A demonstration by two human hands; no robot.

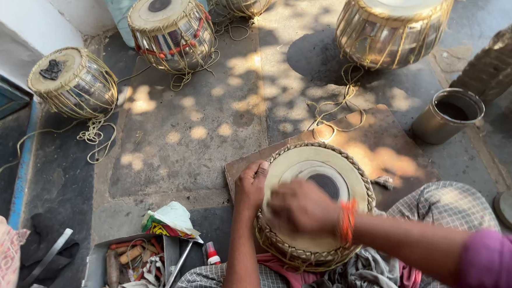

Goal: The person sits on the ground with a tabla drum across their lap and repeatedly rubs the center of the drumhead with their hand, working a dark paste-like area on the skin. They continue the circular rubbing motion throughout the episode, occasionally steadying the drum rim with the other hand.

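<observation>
Checked cloth and rumpled grey fabric (pixel 371 278) fill the bottom of the frame, and on that lap, low and right of centre, rests the drum (pixel 316 205) I am working.

I judge it heavy for its size and rigid in the body, with a taut skin that would dent or scuff under a hard knock. The woven rim (pixel 364 173) looks like the safest place to take hold, rough enough not to slip. The face is pale cream with a dark round patch (pixel 326 183) near its middle, ringed by a plaited straw-coloured hoop.

My left hand (pixel 250 187) lies curled against the left edge of the rim, fingers pressing the braid, steadying it. My right hand (pixel 302 208), an orange thread at the wrist, sits closed over the skin; it is blurred, so I cannot tell whether it grips anything.

A brown board (pixel 384 145) lies under the drum's far side. Four more laced drums stand across the top of the frame, the nearest at upper left (pixel 72 82). A metal cup (pixel 447 116) stands at right, and a tool tray (pixel 136 263) at lower left.
</observation>
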